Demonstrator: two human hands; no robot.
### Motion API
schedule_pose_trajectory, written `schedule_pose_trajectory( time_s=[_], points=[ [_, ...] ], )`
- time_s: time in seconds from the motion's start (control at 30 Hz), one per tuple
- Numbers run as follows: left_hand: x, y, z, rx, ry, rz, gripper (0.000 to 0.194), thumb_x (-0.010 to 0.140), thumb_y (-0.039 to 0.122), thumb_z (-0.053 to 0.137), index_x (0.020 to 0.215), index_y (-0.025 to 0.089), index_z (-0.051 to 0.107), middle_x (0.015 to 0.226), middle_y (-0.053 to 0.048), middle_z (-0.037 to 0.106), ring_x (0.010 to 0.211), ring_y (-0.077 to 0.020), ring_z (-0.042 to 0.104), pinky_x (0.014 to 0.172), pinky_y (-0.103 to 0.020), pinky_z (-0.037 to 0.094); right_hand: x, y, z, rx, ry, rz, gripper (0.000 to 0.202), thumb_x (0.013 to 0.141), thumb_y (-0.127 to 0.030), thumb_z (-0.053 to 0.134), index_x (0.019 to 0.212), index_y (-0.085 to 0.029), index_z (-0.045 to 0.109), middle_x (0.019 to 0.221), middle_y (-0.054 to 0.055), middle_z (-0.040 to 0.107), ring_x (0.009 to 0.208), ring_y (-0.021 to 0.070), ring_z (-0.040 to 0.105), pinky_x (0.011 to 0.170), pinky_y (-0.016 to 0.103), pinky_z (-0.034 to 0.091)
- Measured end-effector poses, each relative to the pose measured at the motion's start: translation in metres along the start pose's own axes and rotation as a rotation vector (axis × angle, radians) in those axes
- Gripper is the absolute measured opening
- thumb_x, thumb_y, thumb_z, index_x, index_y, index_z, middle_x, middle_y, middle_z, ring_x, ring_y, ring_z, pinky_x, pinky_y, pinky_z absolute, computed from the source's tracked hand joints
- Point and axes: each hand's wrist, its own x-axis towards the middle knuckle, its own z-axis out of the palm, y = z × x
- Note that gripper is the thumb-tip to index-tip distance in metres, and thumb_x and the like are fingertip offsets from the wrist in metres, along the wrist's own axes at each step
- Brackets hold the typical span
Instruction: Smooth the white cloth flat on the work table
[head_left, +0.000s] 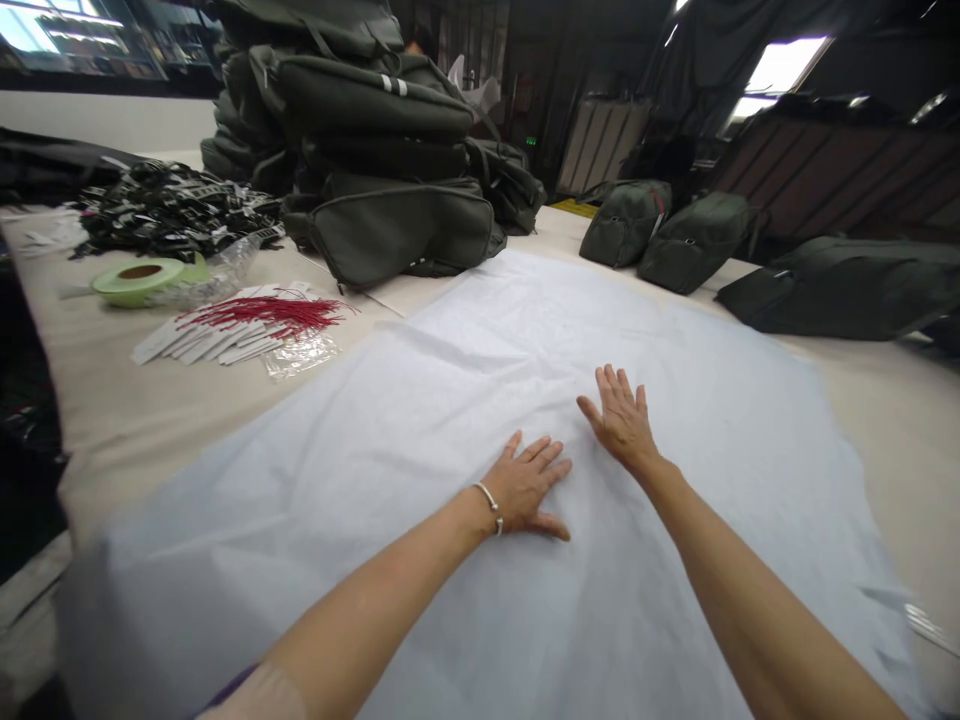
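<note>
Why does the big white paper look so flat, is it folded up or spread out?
Spread out. The white sheet lies open across the table, with the left hand and right hand pressed flat on it.

Bag stack beyond open sheet

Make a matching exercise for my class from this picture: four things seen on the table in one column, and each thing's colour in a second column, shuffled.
Things:
1. roll of tape
2. big sheet under the left hand and right hand
3. strings on the pile of tags
4. stacked bags

Colours:
A. red
B. dark olive green
C. white
D. light green

Right pairs: 1-D, 2-C, 3-A, 4-B.

Both hands lie flat and open on the sheet, side by side.
</note>
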Motion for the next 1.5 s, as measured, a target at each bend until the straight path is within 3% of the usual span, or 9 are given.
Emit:
schedule_pose_trajectory(
  time_s=[0.1, 0.2, 0.37, 0.6, 0.83, 1.0, 1.17, 1.37, 1.5],
  points=[
    [-0.028, 0.02, -0.015, -0.026, -0.002, 0.056, 0.09, 0.082, 0.077, 0.04, 0.147, 0.016, 0.027, 0.155, -0.017, 0.024, 0.146, -0.0312, 0.013, 0.115, -0.062, 0.004, -0.066, -0.021, -0.033, 0.08, 0.06, -0.147, 0.062, 0.1, -0.051, 0.021, 0.15, -0.014, 0.016, 0.157, 0.01, 0.019, 0.145, 0.0244, 0.01, 0.118, 0.054, 0.011],
    [-0.079, 0.045, -0.028, -0.035, -0.083, 0.121, 0.086, 0.085, 0.072, 0.043, 0.149, 0.017, 0.025, 0.155, -0.017, 0.024, 0.146, -0.0314, 0.011, 0.116, -0.061, 0.004, -0.148, -0.048, -0.054, 0.088, 0.011, -0.264, 0.062, 0.1, -0.05, 0.026, 0.151, -0.017, 0.012, 0.156, 0.009, 0.022, 0.144, 0.0256, 0.013, 0.117, 0.054, 0.014],
    [-0.166, 0.071, -0.036, 0.013, -0.196, -0.007, 0.096, 0.078, 0.069, 0.058, 0.152, 0.025, 0.014, 0.158, -0.013, 0.017, 0.145, -0.0352, 0.011, 0.115, -0.065, 0.005, -0.232, -0.09, -0.043, 0.031, -0.066, -0.375, 0.071, 0.097, -0.053, 0.038, 0.151, -0.016, 0.012, 0.155, 0.008, 0.023, 0.144, 0.0276, 0.016, 0.116, 0.052, 0.015],
    [-0.244, 0.071, -0.031, 0.148, -0.279, -0.364, 0.115, 0.065, 0.07, 0.071, 0.152, 0.027, 0.008, 0.158, -0.015, 0.012, 0.145, -0.0376, 0.009, 0.113, -0.066, 0.006, -0.257, -0.078, -0.035, 0.135, -0.183, -0.587, 0.077, 0.094, -0.058, 0.042, 0.151, -0.018, 0.008, 0.155, 0.008, 0.023, 0.142, 0.0268, 0.021, 0.118, 0.05, 0.014],
    [-0.26, 0.07, -0.026, 0.156, -0.302, -0.438, 0.107, 0.07, 0.074, 0.062, 0.151, 0.027, 0.012, 0.158, -0.014, 0.013, 0.145, -0.0357, 0.011, 0.115, -0.063, 0.007, -0.272, -0.064, -0.058, 0.138, -0.279, -0.661, 0.077, 0.094, -0.059, 0.041, 0.151, -0.02, 0.007, 0.156, 0.006, 0.02, 0.143, 0.0254, 0.019, 0.119, 0.048, 0.011],
    [-0.263, 0.079, -0.024, 0.144, -0.241, -0.41, 0.109, 0.068, 0.073, 0.066, 0.151, 0.027, 0.012, 0.158, -0.015, 0.014, 0.145, -0.0369, 0.011, 0.114, -0.065, 0.01, -0.292, -0.097, -0.054, 0.076, -0.082, -0.541, 0.078, 0.094, -0.061, 0.041, 0.151, -0.018, 0.01, 0.155, 0.008, 0.023, 0.142, 0.0285, 0.022, 0.116, 0.051, 0.016],
    [-0.29, 0.1, -0.003, 0.091, -0.198, -0.256, 0.113, 0.068, 0.074, 0.064, 0.151, 0.029, 0.001, 0.158, -0.014, 0.015, 0.144, -0.0387, 0.016, 0.111, -0.068, 0.017, -0.32, -0.143, -0.017, -0.002, 0.151, -0.441, 0.079, 0.094, -0.061, 0.038, 0.15, -0.01, 0.014, 0.148, 0.013, 0.036, 0.137, 0.0308, 0.034, 0.105, 0.053, 0.034],
    [-0.316, 0.101, 0.038, 0.272, -0.032, -0.094, 0.073, 0.096, 0.034, 0.047, 0.151, 0.028, 0.0, 0.154, -0.013, 0.028, 0.14, -0.0338, 0.031, 0.105, -0.062, 0.035, -0.322, -0.182, -0.004, 0.026, 0.161, -0.28, 0.074, 0.097, -0.053, 0.035, 0.151, -0.012, 0.006, 0.148, 0.013, 0.037, 0.136, 0.03, 0.036, 0.099, 0.055, 0.043],
    [-0.318, 0.11, 0.036, 0.406, 0.157, -0.068, 0.067, 0.096, 0.026, 0.048, 0.151, 0.024, 0.011, 0.15, -0.011, 0.037, 0.139, -0.0292, 0.034, 0.109, -0.054, 0.034, -0.327, -0.175, -0.021, -0.003, 0.175, -0.21, 0.074, 0.097, -0.053, 0.033, 0.151, -0.012, 0.003, 0.147, 0.014, 0.037, 0.135, 0.0303, 0.038, 0.099, 0.056, 0.044]
  ],
)
